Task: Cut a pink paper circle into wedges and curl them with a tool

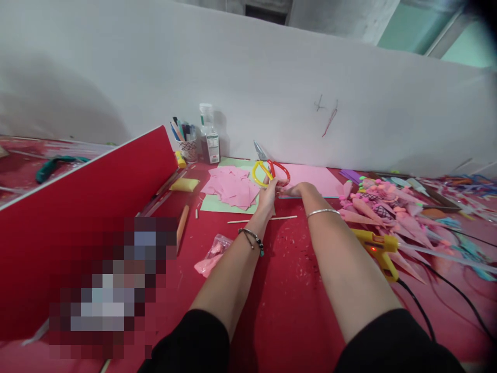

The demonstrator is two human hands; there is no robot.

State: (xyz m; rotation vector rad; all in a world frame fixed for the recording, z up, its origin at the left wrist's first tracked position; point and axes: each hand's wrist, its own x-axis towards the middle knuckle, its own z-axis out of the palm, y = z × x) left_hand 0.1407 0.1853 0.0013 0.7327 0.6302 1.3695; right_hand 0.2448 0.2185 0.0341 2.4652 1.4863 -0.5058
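Observation:
Scissors (271,171) with one yellow and one red handle point up and to the left, blades toward the wall. My left hand (267,197) is closed at the lower end of their handles. Beside it, my right hand (298,190) lies low over a pink sheet (318,178); its fingers are partly hidden, so what they do is unclear. Left of my hands, a heap of cut pink paper pieces (233,185) rests on a light green sheet (217,204). A thin stick (285,218) lies below my hands.
A yellow glue gun (378,247) with a black cord sits at right, near many pink cones (388,207). A cup of pens (188,149) and a bottle (210,142) stand at the wall. A red board (93,223) rises at left. A plastic bag (213,255) lies by my left forearm.

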